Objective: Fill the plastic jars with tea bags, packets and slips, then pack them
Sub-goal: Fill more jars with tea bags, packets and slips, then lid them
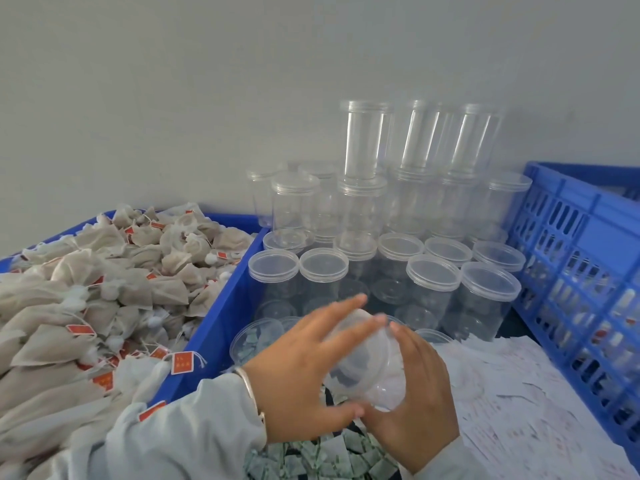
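My left hand (304,372) and right hand (415,393) hold a tilted clear plastic jar (367,365) between them, above green packets (332,459), beside heaped tea bags (86,306).

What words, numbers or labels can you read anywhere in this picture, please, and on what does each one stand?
None can be read.
Orange-red paper tags on the white mesh tea bags: pale marks, too blurred to read.
White printed paper slips: faint reddish print, too small to read.
Small green-and-white packets: a pattern only, no legible text.
Clear plastic jar held by both hands: no label visible.
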